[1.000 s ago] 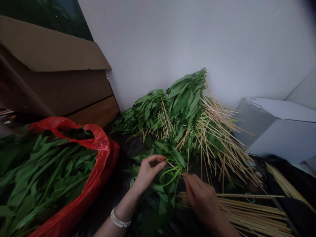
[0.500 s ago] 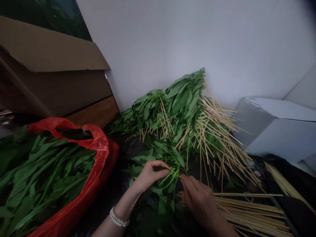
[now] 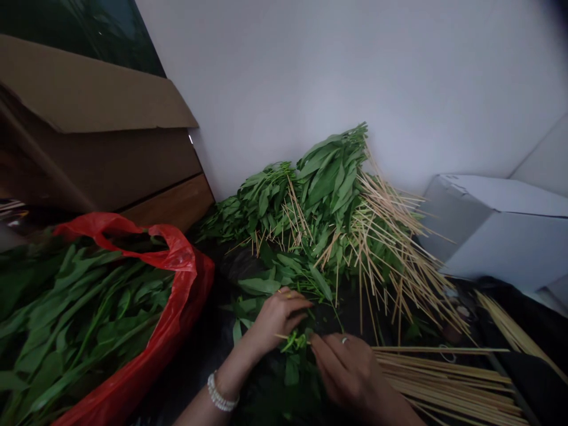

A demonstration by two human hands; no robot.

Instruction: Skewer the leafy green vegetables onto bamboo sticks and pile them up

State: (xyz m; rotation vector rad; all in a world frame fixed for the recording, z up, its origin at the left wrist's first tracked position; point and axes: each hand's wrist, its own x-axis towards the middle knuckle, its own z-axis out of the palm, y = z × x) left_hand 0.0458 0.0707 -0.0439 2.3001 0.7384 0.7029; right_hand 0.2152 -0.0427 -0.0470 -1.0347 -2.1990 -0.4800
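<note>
My left hand [image 3: 277, 319], with a pearl bracelet [image 3: 219, 395] on its wrist, is closed round a small folded bunch of green stems [image 3: 293, 341]. My right hand [image 3: 344, 370], a ring on one finger, pinches a thin bamboo skewer [image 3: 284, 337] whose tip pokes out to the left through that bunch. Both hands meet low in the middle, above loose green leaves [image 3: 270, 287] on a dark surface.
A heap of leafy bunches on skewers [image 3: 337, 201] leans against the white wall. Bare skewers [image 3: 448, 384] lie at lower right. A red plastic bag [image 3: 177, 278] full of greens sits at left, a cardboard box [image 3: 89, 136] behind it, a white box [image 3: 501, 231] at right.
Both hands have drawn nearer to me and lower. The stems, loose between the fingers before, are now folded tight in my left hand with the skewer pushed through them.
</note>
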